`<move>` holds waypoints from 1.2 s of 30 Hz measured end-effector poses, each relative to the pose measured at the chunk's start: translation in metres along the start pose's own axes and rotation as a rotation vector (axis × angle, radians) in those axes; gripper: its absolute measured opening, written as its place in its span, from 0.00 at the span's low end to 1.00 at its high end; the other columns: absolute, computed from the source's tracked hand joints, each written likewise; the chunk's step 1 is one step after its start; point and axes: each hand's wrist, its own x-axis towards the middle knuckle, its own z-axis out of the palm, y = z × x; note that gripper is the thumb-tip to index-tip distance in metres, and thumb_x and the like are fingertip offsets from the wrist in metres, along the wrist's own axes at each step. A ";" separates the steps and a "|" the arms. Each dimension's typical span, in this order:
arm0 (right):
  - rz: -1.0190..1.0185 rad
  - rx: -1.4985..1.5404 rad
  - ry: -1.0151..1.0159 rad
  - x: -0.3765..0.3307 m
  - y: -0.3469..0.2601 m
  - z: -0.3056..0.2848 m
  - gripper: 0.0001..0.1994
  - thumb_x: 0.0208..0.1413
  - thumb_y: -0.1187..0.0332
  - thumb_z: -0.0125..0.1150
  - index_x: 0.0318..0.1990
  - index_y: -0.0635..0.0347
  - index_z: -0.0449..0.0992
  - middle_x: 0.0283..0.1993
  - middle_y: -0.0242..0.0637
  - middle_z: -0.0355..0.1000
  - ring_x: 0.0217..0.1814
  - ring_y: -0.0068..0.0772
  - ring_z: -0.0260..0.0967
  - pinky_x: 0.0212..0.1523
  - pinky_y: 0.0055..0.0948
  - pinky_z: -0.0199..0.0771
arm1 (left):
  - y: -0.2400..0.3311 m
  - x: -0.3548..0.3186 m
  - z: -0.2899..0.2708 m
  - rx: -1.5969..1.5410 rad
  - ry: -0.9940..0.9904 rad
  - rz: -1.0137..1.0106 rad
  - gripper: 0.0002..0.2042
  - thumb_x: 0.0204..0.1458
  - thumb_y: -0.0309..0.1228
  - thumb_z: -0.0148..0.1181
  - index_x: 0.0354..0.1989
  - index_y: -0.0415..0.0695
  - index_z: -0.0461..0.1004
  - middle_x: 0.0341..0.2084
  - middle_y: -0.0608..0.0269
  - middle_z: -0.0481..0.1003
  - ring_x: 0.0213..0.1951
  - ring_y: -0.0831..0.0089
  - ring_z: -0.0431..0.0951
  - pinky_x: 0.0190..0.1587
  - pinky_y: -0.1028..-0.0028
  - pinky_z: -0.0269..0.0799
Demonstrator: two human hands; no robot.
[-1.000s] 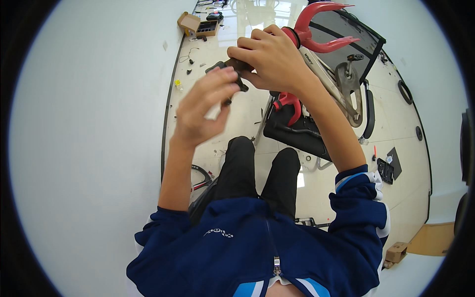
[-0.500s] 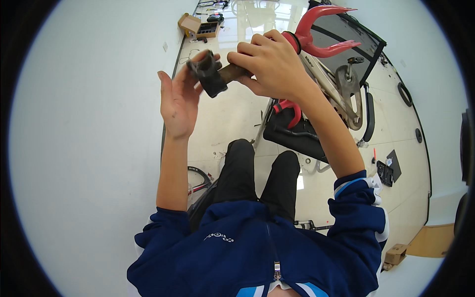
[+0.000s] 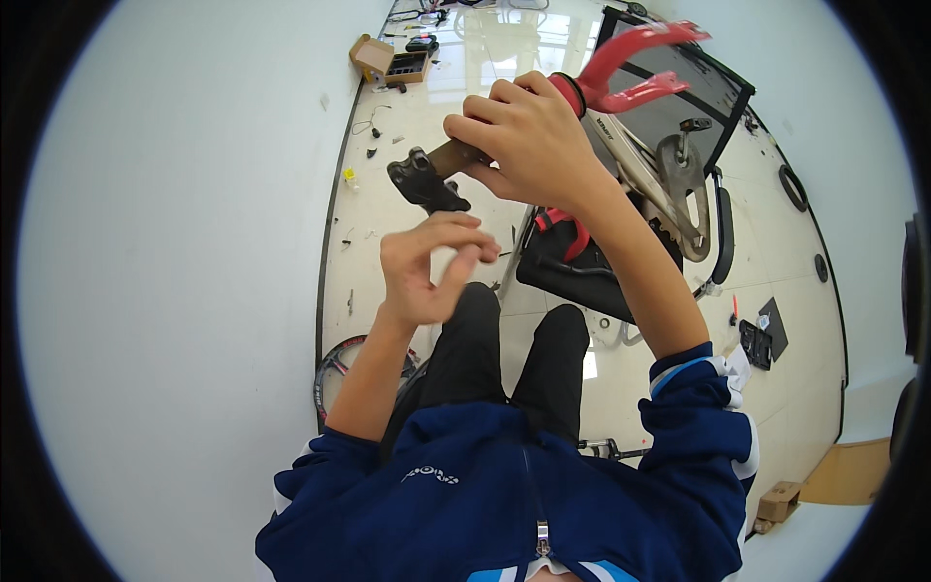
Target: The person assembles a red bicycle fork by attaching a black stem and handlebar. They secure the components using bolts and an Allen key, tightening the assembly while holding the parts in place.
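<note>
My right hand [image 3: 529, 145] is wrapped round the steerer tube of a red bicycle fork [image 3: 635, 68], held up at a slant. Its two red legs point to the upper right. At the tube's lower left end sits a black handlebar stem [image 3: 425, 182], turned across the tube. My left hand [image 3: 432, 267] is just below the stem, apart from it, with fingers loosely curled and slightly blurred. A gap shows between its thumb and palm, and I see nothing in it.
A pale bicycle frame with a crank [image 3: 684, 179] lies to the right, near a black-framed mesh panel [image 3: 669, 73]. Another red fork [image 3: 572, 231] rests on a black surface. A wheel [image 3: 335, 364] stands by my left leg, with small parts scattered along the white wall [image 3: 194, 242].
My left hand has come away from the stem, moving down and right, its fingers curling. The stem has swung round on the tube; the fork dipped slightly in my right hand.
</note>
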 end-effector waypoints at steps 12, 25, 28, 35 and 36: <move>-0.013 -0.038 0.023 -0.001 0.001 0.002 0.14 0.42 0.60 0.70 0.38 0.43 0.74 0.32 0.23 0.72 0.38 0.29 0.71 0.45 0.32 0.63 | -0.029 0.017 -0.050 -0.803 0.147 -0.556 0.33 0.60 0.48 0.32 0.58 0.28 0.67 0.53 0.40 0.73 0.54 0.49 0.74 0.61 0.55 0.65; -0.002 -0.044 0.070 -0.001 0.000 0.003 0.15 0.38 0.63 0.70 0.37 0.45 0.75 0.33 0.22 0.71 0.37 0.29 0.69 0.44 0.32 0.63 | -0.001 0.031 -0.007 -0.154 0.232 -0.265 0.20 0.64 0.28 0.49 0.62 0.33 0.60 0.56 0.50 0.69 0.51 0.69 0.73 0.49 0.67 0.76; -0.003 -0.040 0.078 -0.002 -0.001 0.000 0.16 0.38 0.64 0.70 0.37 0.45 0.75 0.33 0.22 0.71 0.37 0.29 0.69 0.44 0.32 0.64 | -0.009 0.024 -0.005 -0.025 0.223 -0.147 0.22 0.62 0.24 0.51 0.63 0.34 0.58 0.61 0.50 0.64 0.60 0.63 0.68 0.60 0.63 0.67; -0.019 -0.024 0.085 -0.002 -0.001 0.006 0.14 0.39 0.63 0.70 0.36 0.44 0.74 0.30 0.23 0.71 0.35 0.29 0.70 0.42 0.32 0.63 | -0.021 0.034 -0.025 0.688 0.029 0.365 0.35 0.39 0.13 0.58 0.62 0.48 0.70 0.63 0.50 0.64 0.63 0.53 0.65 0.63 0.60 0.63; -0.018 -0.020 0.095 -0.002 -0.002 0.006 0.14 0.39 0.63 0.70 0.36 0.44 0.74 0.30 0.22 0.71 0.35 0.29 0.70 0.42 0.31 0.63 | -0.016 0.032 -0.021 0.609 0.101 0.287 0.36 0.39 0.14 0.59 0.63 0.47 0.67 0.63 0.50 0.64 0.63 0.53 0.65 0.63 0.60 0.63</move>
